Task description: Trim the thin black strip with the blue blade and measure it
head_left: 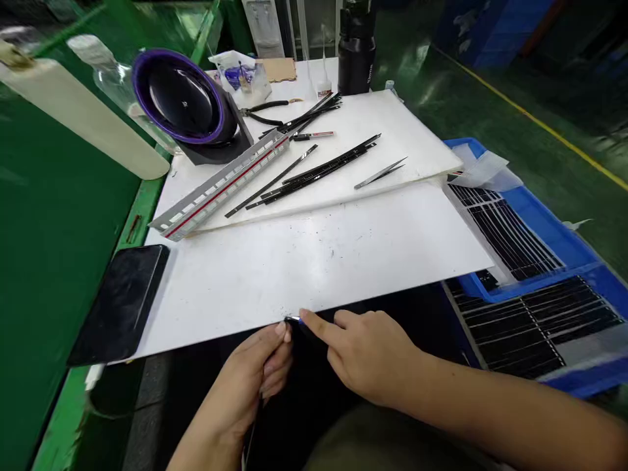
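Work on one thin black strip (254, 425) appears under way at 6 o'clock, by the near edge of the white table (245, 281). Left hand (255, 366): thumb and fingers pinched closed on its end. Right hand (373, 353): fingers curled round a blue-handled tool (295, 319), tip at that end; contact unconfirmed. Loose black strips (318, 171) lie at 12 o'clock; blue trays (500, 294) hold more at 3 o'clock. Finished and outstanding pieces cannot be distinguished.

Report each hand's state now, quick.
Left hand: closed, pinching a thin dark strip.
Right hand: closed on a small tool, index finger pointing along it.
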Demonstrator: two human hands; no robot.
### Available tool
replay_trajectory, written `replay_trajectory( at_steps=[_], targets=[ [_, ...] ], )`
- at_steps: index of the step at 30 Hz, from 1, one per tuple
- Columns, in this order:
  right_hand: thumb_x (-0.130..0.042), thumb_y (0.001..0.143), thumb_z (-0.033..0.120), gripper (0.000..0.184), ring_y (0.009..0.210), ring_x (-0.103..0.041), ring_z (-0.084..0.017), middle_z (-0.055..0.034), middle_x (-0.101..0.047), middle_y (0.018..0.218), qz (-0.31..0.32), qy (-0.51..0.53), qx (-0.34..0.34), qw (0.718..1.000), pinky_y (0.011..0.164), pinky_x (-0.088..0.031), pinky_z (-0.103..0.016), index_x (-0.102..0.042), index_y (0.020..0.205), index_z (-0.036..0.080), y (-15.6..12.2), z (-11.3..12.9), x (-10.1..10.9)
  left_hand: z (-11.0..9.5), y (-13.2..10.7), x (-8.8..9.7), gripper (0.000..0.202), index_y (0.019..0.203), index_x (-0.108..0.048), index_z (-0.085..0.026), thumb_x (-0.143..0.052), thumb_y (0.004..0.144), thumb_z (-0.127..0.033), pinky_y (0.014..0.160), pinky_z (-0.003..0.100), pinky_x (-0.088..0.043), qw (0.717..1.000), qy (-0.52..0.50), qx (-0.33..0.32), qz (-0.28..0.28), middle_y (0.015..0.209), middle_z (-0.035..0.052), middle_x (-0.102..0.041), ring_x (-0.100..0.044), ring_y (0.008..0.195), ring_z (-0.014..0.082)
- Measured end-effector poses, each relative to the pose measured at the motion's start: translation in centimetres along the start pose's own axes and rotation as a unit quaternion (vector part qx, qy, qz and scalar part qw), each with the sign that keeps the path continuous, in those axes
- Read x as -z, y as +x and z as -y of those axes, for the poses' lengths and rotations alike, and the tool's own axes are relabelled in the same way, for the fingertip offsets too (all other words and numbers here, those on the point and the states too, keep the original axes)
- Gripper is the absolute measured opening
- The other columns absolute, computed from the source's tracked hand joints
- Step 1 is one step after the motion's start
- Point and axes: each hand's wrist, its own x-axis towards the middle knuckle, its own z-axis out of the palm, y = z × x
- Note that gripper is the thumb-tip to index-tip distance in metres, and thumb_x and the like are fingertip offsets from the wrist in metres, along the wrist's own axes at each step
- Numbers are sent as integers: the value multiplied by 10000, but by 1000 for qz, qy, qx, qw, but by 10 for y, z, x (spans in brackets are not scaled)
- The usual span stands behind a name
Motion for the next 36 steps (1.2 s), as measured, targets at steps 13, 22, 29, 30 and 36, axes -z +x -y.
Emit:
replay_trajectory(
  at_steps=[13,22,29,30,36],
  targets=[
    [-506,889,212,659,473,-557,-148,-24,-597,766,3,-61,15,998,434,-105,-311,-348,1528,255,-3,8,-5,-4,-2,-5,336,705,-551,-185,-687,818,-472,349,153,-214,1000,0,-11,-9,463,-93,-338,-219,374,39],
    [-400,949,224,600,610,-587,-163,-14,-652,896,-30,42,5,999,497,-261,-310,-329,1539,306,-2,-15,-8,-8,-13,-5,292,784,-598,-193,-720,805,-458,349,140,-186,1000,11,-10,7,521,-85,-411,-233,377,24],
    [-375,941,187,596,614,-573,-163,-5,-647,840,-39,79,-21,996,530,-295,-301,-365,1526,297,2,-16,8,-13,-16,-7,286,823,-688,-136,-564,896,-384,357,157,-188,998,-65,8,13,508,-62,-382,-203,396,33],
    [-377,942,192,593,611,-577,-166,-7,-653,850,-36,74,-18,996,528,-287,-302,-368,1525,303,2,-15,9,-14,-17,-7,288,830,-694,-125,-552,903,-365,363,160,-195,996,-82,15,7,510,-62,-373,-206,403,36],
    [-369,955,219,577,613,-598,-179,-13,-681,883,-13,67,-14,998,538,-280,-309,-365,1523,325,-1,-9,9,-13,-18,-6,261,906,-700,-99,-565,913,-322,384,156,-230,990,-125,34,-48,549,-62,-379,-256,432,37]
  ],
)
